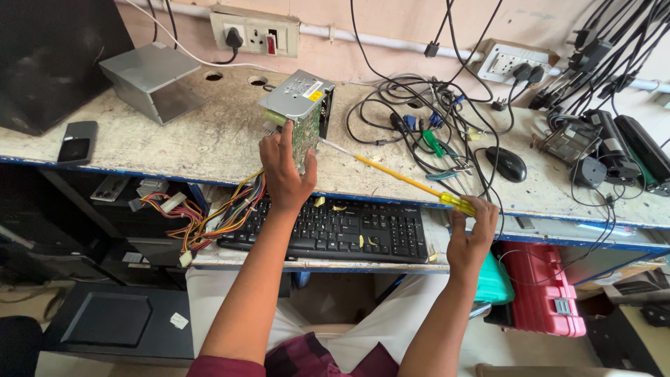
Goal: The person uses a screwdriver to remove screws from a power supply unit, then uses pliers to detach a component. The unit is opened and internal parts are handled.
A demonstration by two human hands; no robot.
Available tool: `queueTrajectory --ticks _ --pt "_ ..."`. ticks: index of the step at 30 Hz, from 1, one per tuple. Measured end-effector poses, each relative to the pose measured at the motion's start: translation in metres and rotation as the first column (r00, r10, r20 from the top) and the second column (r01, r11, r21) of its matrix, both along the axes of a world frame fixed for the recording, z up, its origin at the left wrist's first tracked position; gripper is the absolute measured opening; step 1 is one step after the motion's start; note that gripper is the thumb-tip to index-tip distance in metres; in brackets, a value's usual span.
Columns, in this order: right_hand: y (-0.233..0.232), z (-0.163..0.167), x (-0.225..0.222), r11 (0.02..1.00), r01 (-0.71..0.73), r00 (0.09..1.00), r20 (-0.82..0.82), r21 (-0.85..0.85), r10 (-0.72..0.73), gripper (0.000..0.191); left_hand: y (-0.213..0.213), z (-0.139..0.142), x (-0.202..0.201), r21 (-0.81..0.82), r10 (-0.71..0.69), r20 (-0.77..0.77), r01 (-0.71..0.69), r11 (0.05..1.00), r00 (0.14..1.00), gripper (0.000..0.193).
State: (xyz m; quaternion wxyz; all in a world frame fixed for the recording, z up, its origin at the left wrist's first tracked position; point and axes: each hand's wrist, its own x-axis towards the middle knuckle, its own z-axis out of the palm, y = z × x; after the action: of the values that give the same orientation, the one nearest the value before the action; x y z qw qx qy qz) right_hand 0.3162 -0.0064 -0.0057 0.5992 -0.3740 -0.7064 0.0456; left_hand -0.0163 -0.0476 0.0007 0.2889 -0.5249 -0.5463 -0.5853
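Our left hand [285,171] grips the power supply unit [299,112]; right hand [473,230] clasps a yellow screwdriver [398,176], shaft angling up-left to it.

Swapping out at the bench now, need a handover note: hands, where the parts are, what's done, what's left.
Left hand grips the open power supply unit, held tilted on edge on the workbench.
Right hand holds the yellow handle of a long screwdriver; its tip reaches into the unit's open side.
The unit's metal cover lies apart at the back left; the wire harness hangs over the bench edge beside the keyboard.
Done: cover off.
Left: the circuit board is still inside the unit.
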Motion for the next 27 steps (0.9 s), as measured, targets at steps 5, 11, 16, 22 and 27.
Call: queueTrajectory --ticks 5,11,16,22,27 --pt "-0.005 0.005 -0.011 0.998 -0.026 0.999 -0.045 0.058 0.028 0.025 0.002 -0.001 -0.002 0.003 -0.005 -0.005 0.005 1.0 1.0 0.07" --pt "-0.011 0.011 -0.022 0.998 -0.034 0.997 -0.069 0.054 0.037 0.025 0.0 -0.002 -0.001 -0.016 -0.005 0.005 0.005 1.0 1.0 0.071" --pt "-0.01 0.01 -0.023 0.998 -0.032 0.997 -0.063 0.048 0.035 0.025 -0.001 -0.001 -0.001 -0.02 -0.008 0.007 0.009 1.0 1.0 0.071" --pt "-0.008 0.008 -0.022 0.998 -0.03 0.998 -0.048 0.046 0.032 0.025 0.0 -0.001 -0.001 -0.015 -0.011 0.004 0.011 1.0 1.0 0.071" --pt "-0.007 0.006 -0.019 0.998 -0.044 0.997 -0.062 0.048 0.047 0.024 0.001 -0.004 -0.002 -0.011 -0.006 0.003 0.006 1.0 1.0 0.071"
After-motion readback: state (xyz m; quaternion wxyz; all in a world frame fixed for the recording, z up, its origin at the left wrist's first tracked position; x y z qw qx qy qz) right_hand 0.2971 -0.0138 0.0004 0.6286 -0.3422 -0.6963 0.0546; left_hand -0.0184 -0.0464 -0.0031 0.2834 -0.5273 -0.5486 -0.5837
